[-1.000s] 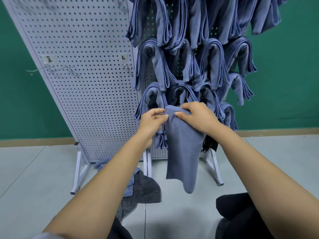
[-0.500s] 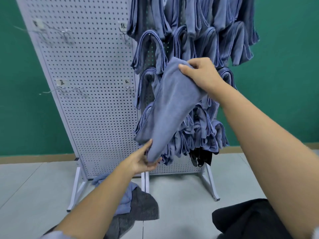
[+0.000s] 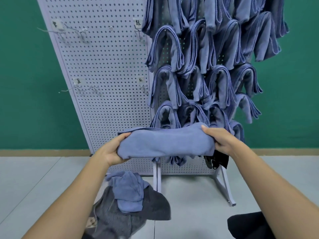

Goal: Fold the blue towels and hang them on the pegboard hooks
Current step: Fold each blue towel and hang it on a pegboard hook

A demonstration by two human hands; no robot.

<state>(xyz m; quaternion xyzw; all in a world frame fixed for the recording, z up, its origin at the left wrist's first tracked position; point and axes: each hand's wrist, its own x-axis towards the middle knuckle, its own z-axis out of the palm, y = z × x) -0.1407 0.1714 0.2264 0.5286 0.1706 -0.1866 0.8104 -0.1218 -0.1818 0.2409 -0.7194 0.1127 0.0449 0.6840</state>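
A folded blue towel (image 3: pixel 165 144) is stretched level between my hands in front of the white pegboard (image 3: pixel 107 69). My left hand (image 3: pixel 112 150) grips its left end and my right hand (image 3: pixel 219 140) grips its right end. Several folded blue towels (image 3: pixel 215 57) hang over hooks on the right pegboard panel, filling it. Bare hooks (image 3: pixel 79 34) stick out of the left panel, beside small paper labels. A loose blue towel (image 3: pixel 127 190) lies crumpled on the floor below.
The loose towel rests on a grey cloth bag (image 3: pixel 134 214) by the pegboard's white metal legs (image 3: pixel 224 187). A black item (image 3: pixel 219 159) hangs at the rack's lower right. A dark cloth (image 3: pixel 250 226) lies at the bottom right. A green wall stands behind.
The towel hung long from both hands, then slanted with my right hand high and my left at its lower end. Now it is folded shorter and held level, one hand on each end.
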